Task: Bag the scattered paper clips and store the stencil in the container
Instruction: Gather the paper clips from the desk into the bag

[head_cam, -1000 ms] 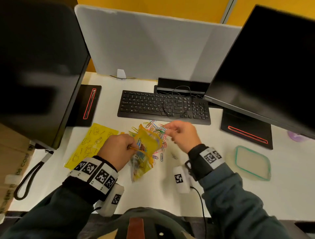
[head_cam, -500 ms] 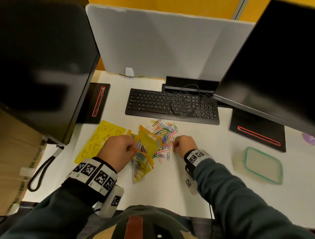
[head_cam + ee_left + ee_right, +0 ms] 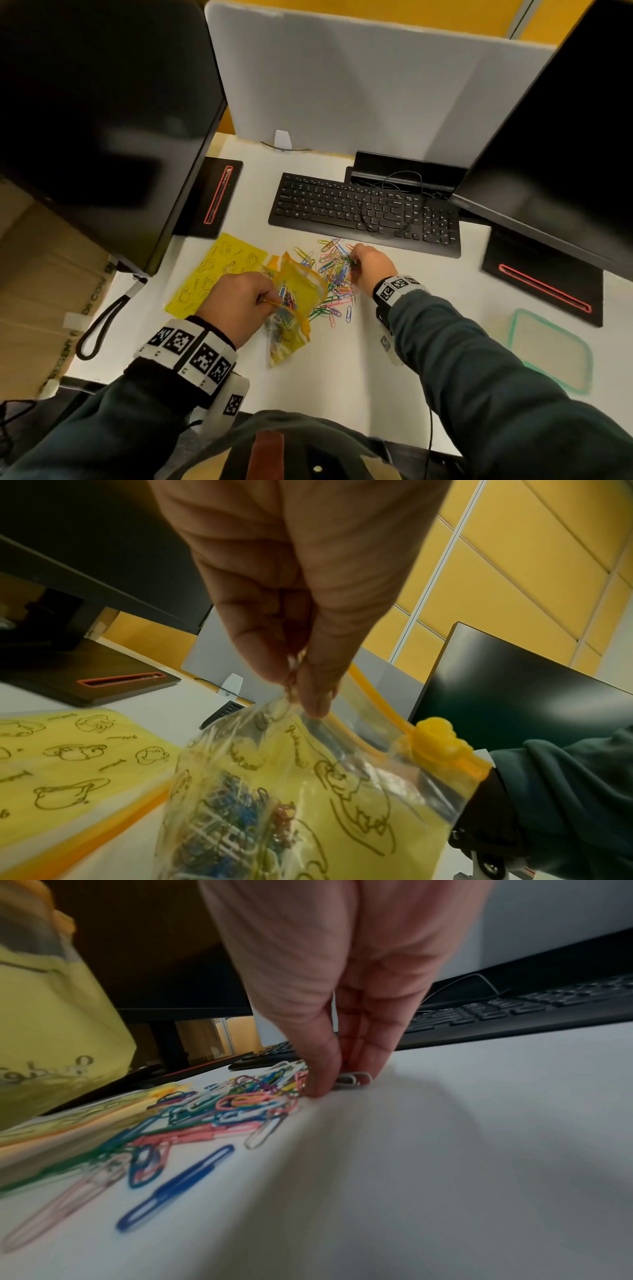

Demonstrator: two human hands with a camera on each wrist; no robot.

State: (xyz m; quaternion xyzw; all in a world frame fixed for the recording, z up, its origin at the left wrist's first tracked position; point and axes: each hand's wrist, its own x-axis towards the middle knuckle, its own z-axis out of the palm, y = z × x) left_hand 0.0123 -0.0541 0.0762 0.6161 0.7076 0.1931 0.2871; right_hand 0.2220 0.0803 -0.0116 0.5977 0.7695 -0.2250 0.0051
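My left hand (image 3: 270, 298) pinches the rim of a yellow printed zip bag (image 3: 296, 294) and holds its mouth up; coloured clips lie inside the bag (image 3: 240, 826). The bag's orange slider (image 3: 435, 739) sits at the far end of the zip. Loose coloured paper clips (image 3: 334, 274) are heaped on the white desk right of the bag. My right hand (image 3: 352, 262) is down on the pile's far side, thumb and fingers (image 3: 322, 1074) pinching white clips (image 3: 356, 1079). The yellow stencil (image 3: 212, 270) lies flat to the left, partly under my left hand. A teal-rimmed container (image 3: 511, 337) stands at the right.
A black keyboard (image 3: 363, 212) with a cable lies just beyond the clips. Two dark monitors (image 3: 102, 120) (image 3: 565, 137) overhang both sides, their bases (image 3: 212, 198) (image 3: 541, 284) on the desk. A black strap loop (image 3: 99, 329) hangs at the left edge.
My right hand has dropped from beside the bag's mouth onto the clip pile and reached toward the keyboard. The left hand has kept hold of the bag.
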